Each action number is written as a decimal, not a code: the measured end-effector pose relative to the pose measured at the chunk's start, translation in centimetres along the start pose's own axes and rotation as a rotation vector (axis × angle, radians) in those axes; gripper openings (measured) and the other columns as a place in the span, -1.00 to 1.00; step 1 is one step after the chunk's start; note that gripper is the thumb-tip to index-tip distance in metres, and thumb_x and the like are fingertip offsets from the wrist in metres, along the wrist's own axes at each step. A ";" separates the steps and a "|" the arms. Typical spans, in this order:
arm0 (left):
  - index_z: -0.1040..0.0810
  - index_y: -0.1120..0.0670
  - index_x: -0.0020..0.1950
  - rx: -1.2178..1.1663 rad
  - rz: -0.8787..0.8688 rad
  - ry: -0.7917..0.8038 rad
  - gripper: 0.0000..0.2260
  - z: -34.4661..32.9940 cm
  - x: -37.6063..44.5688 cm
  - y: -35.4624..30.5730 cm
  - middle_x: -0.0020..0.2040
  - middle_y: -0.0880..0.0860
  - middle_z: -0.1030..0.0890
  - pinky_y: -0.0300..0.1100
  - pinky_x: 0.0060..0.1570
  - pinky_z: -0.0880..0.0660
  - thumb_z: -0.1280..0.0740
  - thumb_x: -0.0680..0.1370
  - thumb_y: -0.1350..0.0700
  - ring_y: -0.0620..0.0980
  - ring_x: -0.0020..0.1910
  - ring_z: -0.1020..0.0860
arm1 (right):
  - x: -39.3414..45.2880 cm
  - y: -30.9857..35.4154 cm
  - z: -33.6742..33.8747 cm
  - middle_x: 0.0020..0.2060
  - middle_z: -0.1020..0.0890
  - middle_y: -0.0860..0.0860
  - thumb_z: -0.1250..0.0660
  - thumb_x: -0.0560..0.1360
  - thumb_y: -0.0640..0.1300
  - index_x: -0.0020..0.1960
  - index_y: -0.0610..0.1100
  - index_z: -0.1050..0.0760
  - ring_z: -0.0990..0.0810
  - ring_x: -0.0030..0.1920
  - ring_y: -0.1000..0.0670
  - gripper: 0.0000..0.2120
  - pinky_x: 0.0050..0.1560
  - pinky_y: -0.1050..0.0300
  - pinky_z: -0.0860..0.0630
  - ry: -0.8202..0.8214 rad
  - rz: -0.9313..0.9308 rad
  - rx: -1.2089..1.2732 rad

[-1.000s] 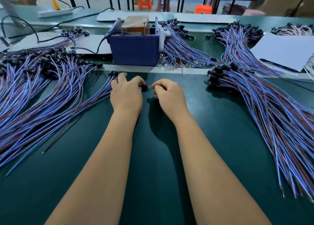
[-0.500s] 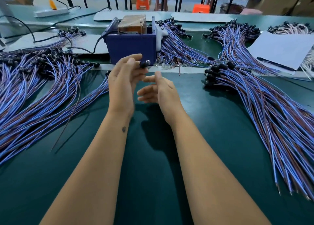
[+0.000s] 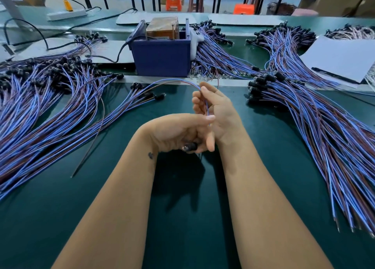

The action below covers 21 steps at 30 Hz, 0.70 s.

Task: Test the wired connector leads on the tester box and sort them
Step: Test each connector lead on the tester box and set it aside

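My left hand (image 3: 176,132) grips one connector lead; its black connector (image 3: 189,147) pokes out under the fingers. The lead's blue and brown wire (image 3: 174,81) runs up past my right hand (image 3: 218,110), whose fingers curl lightly round it, then arcs left over the mat. The blue tester box (image 3: 162,59) stands behind the hands at the far edge of the green mat (image 3: 182,218), with a brown block in its top. A large pile of leads (image 3: 40,110) fans out on the left, another pile of leads (image 3: 316,130) on the right.
More leads (image 3: 215,55) lie behind and right of the box. White paper with a pen (image 3: 341,59) sits at the far right. A loose brown wire (image 3: 91,138) lies on the mat at left. A power strip (image 3: 67,15) and cables are at the back left.
Both hands have drawn back from the tester box toward me. The left hand has turned so the connector now points down, and the wire now runs up through the right hand.
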<state>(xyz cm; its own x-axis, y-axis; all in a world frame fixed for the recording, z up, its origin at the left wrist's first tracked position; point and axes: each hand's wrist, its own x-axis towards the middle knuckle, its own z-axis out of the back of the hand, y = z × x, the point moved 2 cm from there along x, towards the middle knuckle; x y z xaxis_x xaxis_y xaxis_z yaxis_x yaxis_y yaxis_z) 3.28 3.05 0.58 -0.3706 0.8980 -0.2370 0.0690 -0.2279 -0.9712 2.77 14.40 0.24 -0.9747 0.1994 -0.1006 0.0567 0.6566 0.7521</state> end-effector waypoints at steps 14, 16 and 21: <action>-0.64 -0.02 0.02 -0.375 -0.200 -0.831 -0.65 5.1 -0.7 0.9 -0.18 -0.13 -0.67 -0.32 -0.40 -0.36 -0.08 0.68 -0.07 -0.19 -0.39 -0.48 | -0.4 0.0 -0.5 -0.35 -0.66 -0.03 -0.21 0.60 -0.30 0.05 -0.20 -0.54 -0.62 -0.38 0.08 -0.86 -0.27 0.29 -0.58 0.117 0.042 -0.101; -0.66 -0.02 0.05 -0.255 -0.182 -0.881 -0.68 4.6 -0.5 0.8 -0.11 -0.10 -0.67 -0.24 -0.25 -0.40 -0.11 0.68 -0.05 -0.12 -0.25 -0.54 | -0.5 -0.7 -0.9 -0.34 -0.65 -0.08 -0.25 0.58 -0.34 0.03 -0.23 -0.53 -0.62 -0.39 0.07 -0.89 -0.29 0.27 -0.56 0.101 0.094 -0.362; -0.65 0.11 0.03 -0.254 -0.294 -0.968 -0.83 3.4 -0.4 0.4 -0.32 -0.04 -0.65 -0.19 -0.32 -0.57 -0.26 0.65 0.14 -0.13 -0.40 -0.57 | -0.7 -1.6 -1.7 -0.29 -0.62 -0.12 -0.27 0.57 -0.35 -0.04 -0.23 -0.53 -0.60 -0.41 0.11 -0.92 -0.37 0.30 -0.50 0.114 0.134 -0.622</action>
<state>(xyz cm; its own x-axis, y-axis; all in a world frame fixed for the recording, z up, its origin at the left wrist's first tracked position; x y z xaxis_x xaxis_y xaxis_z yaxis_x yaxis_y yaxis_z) 0.34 1.30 0.39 -0.9807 0.1943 0.0200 0.0070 0.1373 -0.9905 2.99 11.95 0.20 -0.9866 0.1498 0.0646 0.0772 0.0804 0.9938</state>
